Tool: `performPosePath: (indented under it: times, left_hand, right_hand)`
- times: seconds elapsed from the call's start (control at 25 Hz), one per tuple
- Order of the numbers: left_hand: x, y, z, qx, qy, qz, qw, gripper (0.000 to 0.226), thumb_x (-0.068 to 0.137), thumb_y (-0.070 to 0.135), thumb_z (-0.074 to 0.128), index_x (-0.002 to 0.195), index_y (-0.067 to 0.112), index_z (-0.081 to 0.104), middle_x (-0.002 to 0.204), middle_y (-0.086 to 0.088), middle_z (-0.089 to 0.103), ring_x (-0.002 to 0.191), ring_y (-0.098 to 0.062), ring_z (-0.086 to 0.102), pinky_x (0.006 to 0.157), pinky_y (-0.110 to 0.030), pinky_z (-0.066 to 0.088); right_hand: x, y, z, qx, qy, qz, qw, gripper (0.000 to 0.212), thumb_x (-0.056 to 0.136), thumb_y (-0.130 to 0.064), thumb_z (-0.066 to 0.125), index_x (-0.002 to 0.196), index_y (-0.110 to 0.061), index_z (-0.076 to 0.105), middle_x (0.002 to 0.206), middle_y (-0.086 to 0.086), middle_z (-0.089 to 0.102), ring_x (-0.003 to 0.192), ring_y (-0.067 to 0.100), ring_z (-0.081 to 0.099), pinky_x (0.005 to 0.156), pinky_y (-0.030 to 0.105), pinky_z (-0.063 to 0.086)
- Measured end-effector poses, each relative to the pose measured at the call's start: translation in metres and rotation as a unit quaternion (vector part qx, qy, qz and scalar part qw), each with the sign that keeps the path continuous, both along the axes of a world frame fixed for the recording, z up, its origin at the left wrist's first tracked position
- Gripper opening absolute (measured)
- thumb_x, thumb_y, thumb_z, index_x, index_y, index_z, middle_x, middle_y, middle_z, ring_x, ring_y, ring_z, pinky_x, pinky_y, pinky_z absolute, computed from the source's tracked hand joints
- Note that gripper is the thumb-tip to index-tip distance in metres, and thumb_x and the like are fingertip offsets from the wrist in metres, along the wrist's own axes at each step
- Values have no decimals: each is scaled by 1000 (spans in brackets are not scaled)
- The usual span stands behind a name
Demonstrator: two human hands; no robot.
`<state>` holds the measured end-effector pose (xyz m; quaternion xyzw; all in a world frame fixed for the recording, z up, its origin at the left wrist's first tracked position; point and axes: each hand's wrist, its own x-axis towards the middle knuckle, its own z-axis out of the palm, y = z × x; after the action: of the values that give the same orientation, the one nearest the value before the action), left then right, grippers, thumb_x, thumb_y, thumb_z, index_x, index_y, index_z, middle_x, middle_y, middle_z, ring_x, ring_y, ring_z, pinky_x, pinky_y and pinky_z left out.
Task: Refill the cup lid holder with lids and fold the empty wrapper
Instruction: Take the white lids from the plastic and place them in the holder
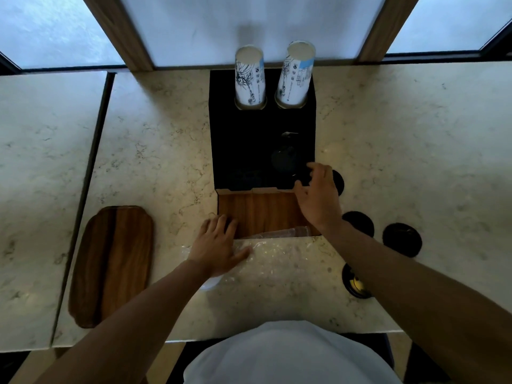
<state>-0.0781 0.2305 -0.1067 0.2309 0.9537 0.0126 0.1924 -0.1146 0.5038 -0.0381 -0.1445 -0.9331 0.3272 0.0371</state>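
**Loading lids into the holder, wrapper pinned flat**

Reaching w/ the right hand (pixel 318 198) over the front right well of the black lid holder (pixel 249 151); fingers (pixel 315 169) loosely curled at the well's edge. A dark lid seems to sit under them, but black on black, so can't tell if it's gripped or just let go. Left hand (pixel 217 245) lies flat, fingers straight, pressing the clear plastic wrapper (pixel 277 256) to the counter (pixel 401 134), prob. so it doesn't slide. Wrapper sits just in front of the holder's wood front panel, looks empty, not yet folded. Loose black lids (pixel 402 239) wait on the counter to the right, near the working hand. Two paper cup stacks (pixel 250 76) stand in the rear wells. Wooden tray (pixel 113 264) lies well apart, left.
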Motion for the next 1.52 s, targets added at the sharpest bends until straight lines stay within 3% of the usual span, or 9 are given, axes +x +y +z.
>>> performPosePath:
  times: [0.08,0.24,0.36,0.56,0.72,0.88,1.08,1.28,1.52]
  left_hand:
    - [2,-1,0,3,-2,5,1000,97,87,87,17,154,19,34,157,-14,39,146,-34,32,122,-51,23]
    - [8,-5,2,13,2,9,1000,97,87,87,15,154,20,34,156,-12,40,145,-32,33,121,-50,25]
    - [13,-9,5,27,13,15,999,93,89,85,18,153,20,37,154,-11,43,143,-31,36,120,-49,27]
    - [21,-19,6,46,32,14,998,90,91,82,16,149,18,42,147,-12,50,138,-31,43,118,-50,31]
    - [31,-31,2,45,23,20,999,90,92,83,19,153,19,35,152,-13,46,143,-31,38,121,-51,26]
    - [46,-50,0,32,11,41,999,107,81,94,24,159,22,15,165,-14,28,154,-34,19,124,-52,8]
    - [59,-81,7,27,-34,74,996,136,58,105,34,159,18,3,167,-14,18,154,-34,12,125,-53,7]
    - [64,-95,11,62,-80,55,993,133,70,76,72,162,12,1,167,-13,20,151,-32,19,124,-43,17]
    - [63,-99,15,109,-69,63,990,125,70,61,83,161,6,17,161,-14,36,143,-32,35,118,-41,27]
  right_hand:
    - [29,8,-7,-12,-47,-32,998,13,98,-28,57,106,-18,60,100,4,63,86,19,64,60,24,45]
    - [87,22,-30,-46,-166,-98,980,17,100,-24,53,86,-14,57,73,0,59,71,21,60,56,28,40]
    - [113,18,-36,-131,-176,-106,970,14,99,-22,56,88,-18,64,79,1,71,71,15,68,66,29,56]
    - [117,3,-35,-246,-180,-48,951,20,96,-1,57,88,-14,70,85,1,72,74,15,71,67,20,58]
    - [102,-6,-36,-453,-299,-57,838,17,97,7,53,103,13,67,95,24,72,83,29,76,70,34,64]
    - [81,-18,-44,-580,-395,-16,712,25,101,8,48,122,14,59,125,30,67,116,39,68,95,45,57]
    - [71,-29,-62,-644,-454,54,614,40,101,9,44,140,10,46,142,26,57,131,41,56,99,47,56]
    - [66,-53,-66,-616,-499,139,594,48,90,-11,73,135,0,62,142,21,59,131,35,58,111,44,47]
    - [67,-71,-59,-638,-487,76,592,34,94,2,56,127,7,65,139,32,57,127,40,60,97,38,55]
